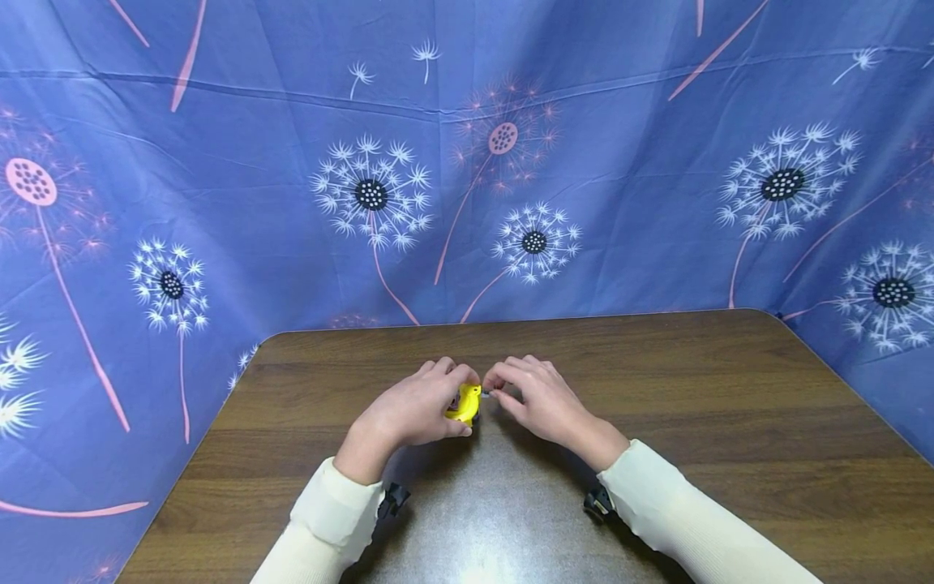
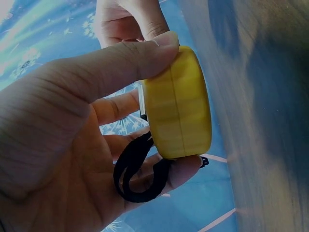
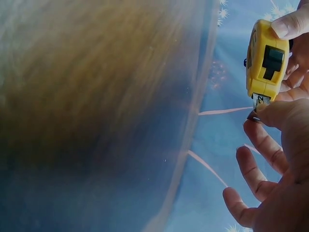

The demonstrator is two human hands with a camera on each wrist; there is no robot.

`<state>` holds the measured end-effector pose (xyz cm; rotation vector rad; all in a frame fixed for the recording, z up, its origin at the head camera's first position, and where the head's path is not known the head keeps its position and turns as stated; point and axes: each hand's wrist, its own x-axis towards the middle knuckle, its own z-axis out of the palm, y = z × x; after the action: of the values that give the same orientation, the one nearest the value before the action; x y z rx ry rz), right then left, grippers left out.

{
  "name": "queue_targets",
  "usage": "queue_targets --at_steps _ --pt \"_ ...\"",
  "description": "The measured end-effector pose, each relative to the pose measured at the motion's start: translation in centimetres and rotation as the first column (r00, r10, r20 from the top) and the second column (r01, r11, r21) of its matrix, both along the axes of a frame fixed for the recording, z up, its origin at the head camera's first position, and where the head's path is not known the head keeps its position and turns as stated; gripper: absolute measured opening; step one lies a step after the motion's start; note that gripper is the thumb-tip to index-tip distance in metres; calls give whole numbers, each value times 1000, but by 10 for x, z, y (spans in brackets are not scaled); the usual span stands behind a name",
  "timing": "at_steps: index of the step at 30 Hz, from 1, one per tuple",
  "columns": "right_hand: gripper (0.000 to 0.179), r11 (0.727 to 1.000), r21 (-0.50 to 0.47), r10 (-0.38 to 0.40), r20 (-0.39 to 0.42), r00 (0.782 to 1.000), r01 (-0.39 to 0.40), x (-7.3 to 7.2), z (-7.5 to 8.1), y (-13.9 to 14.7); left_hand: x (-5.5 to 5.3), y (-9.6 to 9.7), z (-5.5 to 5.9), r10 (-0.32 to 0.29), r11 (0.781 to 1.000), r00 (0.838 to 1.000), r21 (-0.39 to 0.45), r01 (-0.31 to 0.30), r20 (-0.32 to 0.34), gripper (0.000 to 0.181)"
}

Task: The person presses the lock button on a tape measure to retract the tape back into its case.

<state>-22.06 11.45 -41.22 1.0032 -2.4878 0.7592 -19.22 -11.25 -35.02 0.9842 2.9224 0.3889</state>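
Note:
A yellow tape measure (image 1: 467,403) is held above the table by my left hand (image 1: 416,404), thumb on one side and fingers on the other. In the left wrist view its rounded yellow case (image 2: 178,106) shows, with a black strap (image 2: 145,169) looping beneath it. My right hand (image 1: 543,399) pinches the end of the metal blade (image 3: 261,99) between thumb and index finger. A short length of that blade, with a number on it, sticks out of the case. The right hand's other fingers are spread apart. A black lock button (image 3: 273,60) shows on the case.
The brown wooden table (image 1: 693,389) stretches out under both hands. Behind it hangs a blue cloth (image 1: 620,162) with a dandelion print. Dark wrist-camera mounts (image 1: 394,499) sit below each wrist, near the cream sleeves (image 1: 328,519).

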Motion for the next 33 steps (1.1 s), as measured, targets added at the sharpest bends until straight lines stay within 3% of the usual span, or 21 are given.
queue_targets --at_steps 19,33 --pt "14 1000 6 5 -1 1000 -5 -3 1 4 0 -5 -1 11 1000 1000 -8 -11 -6 56" --pt "16 996 80 -50 23 998 48 1 1 21 -2 -10 -4 21 1000 1000 -11 -21 6 55"
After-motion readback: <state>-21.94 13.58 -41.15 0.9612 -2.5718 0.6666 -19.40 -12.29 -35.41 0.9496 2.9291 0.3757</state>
